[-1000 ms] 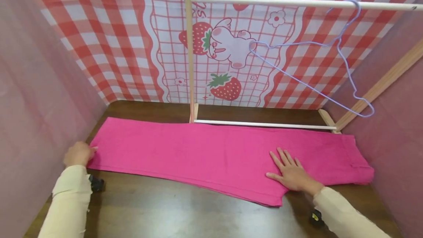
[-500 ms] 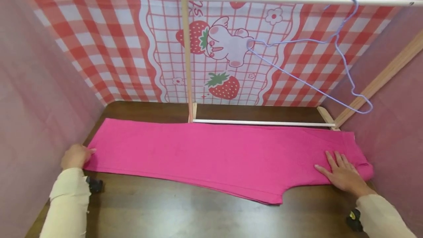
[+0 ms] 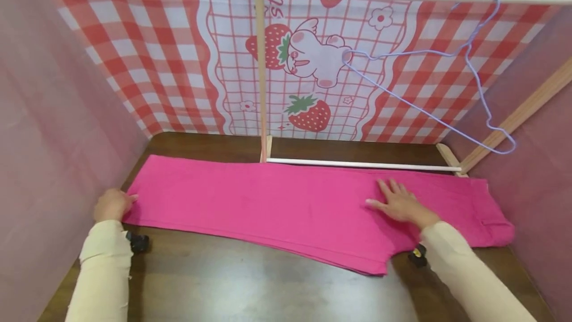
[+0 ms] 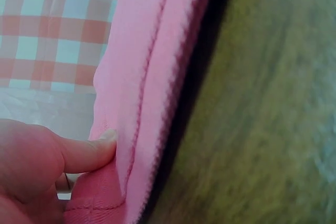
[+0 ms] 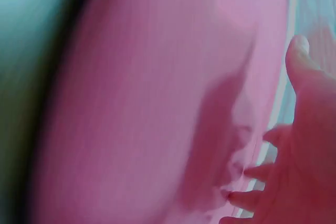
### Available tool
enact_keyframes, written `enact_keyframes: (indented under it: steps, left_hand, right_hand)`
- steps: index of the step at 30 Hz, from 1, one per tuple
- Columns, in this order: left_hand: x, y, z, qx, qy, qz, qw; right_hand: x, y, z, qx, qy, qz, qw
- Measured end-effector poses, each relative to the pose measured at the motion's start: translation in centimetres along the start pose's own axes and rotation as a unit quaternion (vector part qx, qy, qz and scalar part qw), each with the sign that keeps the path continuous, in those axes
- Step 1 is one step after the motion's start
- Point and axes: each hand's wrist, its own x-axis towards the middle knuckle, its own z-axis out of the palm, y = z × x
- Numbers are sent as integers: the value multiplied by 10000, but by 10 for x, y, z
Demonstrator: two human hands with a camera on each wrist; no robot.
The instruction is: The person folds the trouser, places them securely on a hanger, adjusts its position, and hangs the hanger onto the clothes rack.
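A red-and-white checked cloth (image 3: 174, 63) covers the far wall, its central panel (image 3: 308, 101) printed with strawberries, flowers and a white cartoon animal turned sideways. Dusky-pink walls (image 3: 58, 113) close in left and right. The brown wooden bench (image 3: 187, 277) catches a pale reflection (image 3: 250, 292) near its front; a wood-and-white rack (image 3: 262, 78) stands toward the far right.

1 pair of pink cloth trousers (image 3: 268, 202), 1 thin lilac hanger (image 3: 467, 45), 1 white-railed wooden rack (image 3: 261, 73), 2 bare hands (image 3: 113, 205) (image 3: 403, 206).
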Motion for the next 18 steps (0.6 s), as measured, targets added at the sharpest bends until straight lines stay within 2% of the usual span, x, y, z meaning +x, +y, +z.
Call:
enact_keyframes:
  steps: [3,5,8,10,12,15,18]
  left_hand:
    - [1,-1,-1,-6,-15,2,10000]
    - [1,-1,-1,18,-6,28,10000]
    - [0,-2,-1,1,-16,30,10000]
    - [-1,-3,-1,-16,-46,-10,10000]
    - [-2,-4,-2,-37,-125,3,9999]
    - [-3,-5,-4,-12,-195,94,9998]
    - [-4,-4,-7,37,-176,216,9996]
  right_hand:
    - [18,-49,11,-390,-210,-712,9965]
    - [25,-73,16,-615,-353,-1141,9909]
    - [29,-84,20,-708,-529,-1470,9852]
    - [30,-73,20,-693,-504,-1457,9856]
    - [29,-47,16,-645,-349,-1309,9887]
    - [23,3,10,-446,-230,-795,9956]
    - [12,56,6,-93,-296,-184,9993]
